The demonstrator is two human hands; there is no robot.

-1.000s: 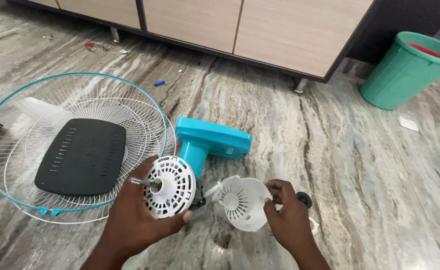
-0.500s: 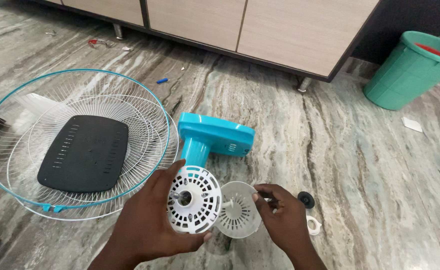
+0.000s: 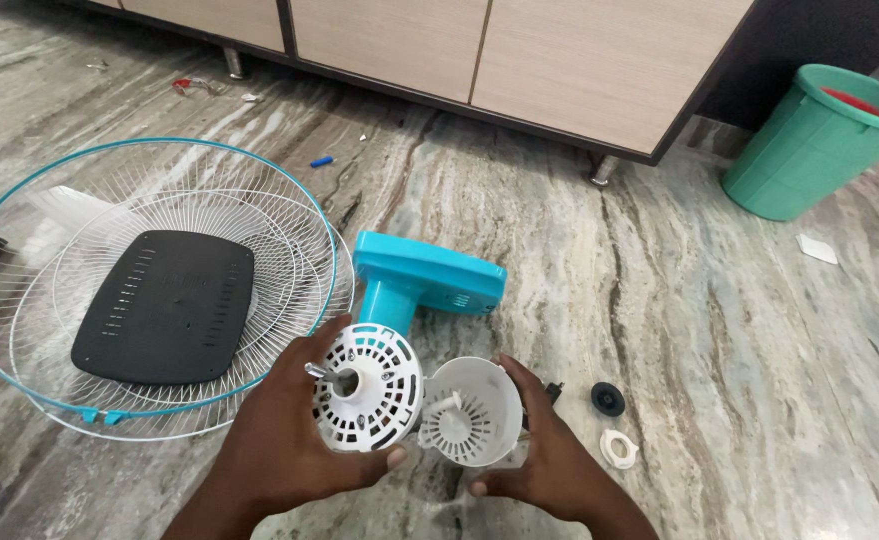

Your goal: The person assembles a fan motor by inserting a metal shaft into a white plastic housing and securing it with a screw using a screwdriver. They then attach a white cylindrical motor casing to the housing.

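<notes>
Holding the white motor housing (image 3: 367,388) in your left hand (image 3: 284,440), you grip the white rear cover (image 3: 471,410) with your right hand (image 3: 549,460), both just below the teal fan base (image 3: 429,275).

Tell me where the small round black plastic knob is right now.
In the head view, the small round black plastic knob lies on the marble floor at lower right, just above a white plastic ring nut and right of the right hand.

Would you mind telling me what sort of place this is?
Probably a room in a home: a veined marble floor, wood-fronted cabinets on short legs and a green plastic bin in the corner.
</notes>
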